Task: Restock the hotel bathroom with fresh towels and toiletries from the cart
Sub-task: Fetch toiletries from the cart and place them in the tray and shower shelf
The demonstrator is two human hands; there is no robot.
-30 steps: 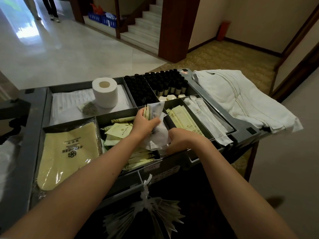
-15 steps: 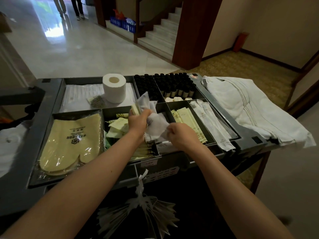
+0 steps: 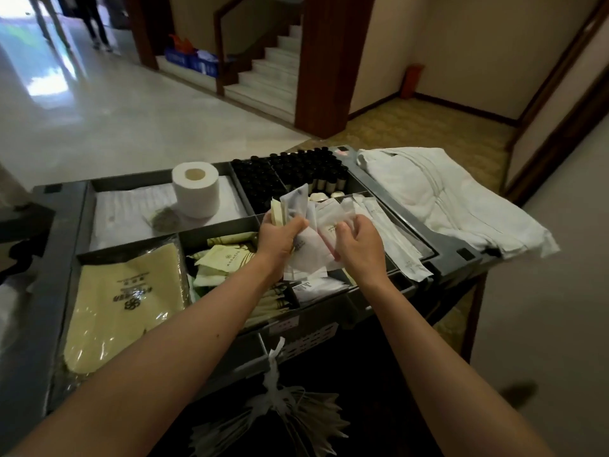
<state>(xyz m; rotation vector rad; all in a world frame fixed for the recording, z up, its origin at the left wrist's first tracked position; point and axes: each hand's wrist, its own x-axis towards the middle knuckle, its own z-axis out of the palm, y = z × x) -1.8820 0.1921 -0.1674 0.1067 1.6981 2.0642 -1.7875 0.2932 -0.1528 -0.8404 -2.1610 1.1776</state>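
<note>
The grey cart tray (image 3: pixel 62 232) holds divided compartments of toiletries. My left hand (image 3: pixel 280 234) grips a bunch of white and pale yellow sachets (image 3: pixel 298 206), lifted above the middle compartments. My right hand (image 3: pixel 359 245) pinches another white sachet (image 3: pixel 329 222) against that bunch. Pale green packets (image 3: pixel 227 258) lie in the compartment under my left wrist. Black-capped bottles (image 3: pixel 290 173) fill the far compartments. A toilet roll (image 3: pixel 196 189) stands upright at the back left. White folded towels (image 3: pixel 438 199) lie on the cart's right end.
Bagged yellow slippers (image 3: pixel 125 298) fill the near left compartment. Long white packets (image 3: pixel 395 239) lie in the right compartment. White tags (image 3: pixel 280 410) hang from the cart's front. Beyond the cart are a wooden pillar (image 3: pixel 329 61), stairs (image 3: pixel 273 67) and a person's legs (image 3: pixel 95 24) far off.
Both hands have risen from the middle compartment with the sachets. The right hand came up from the tray and now pinches a sachet beside the left hand's bunch.
</note>
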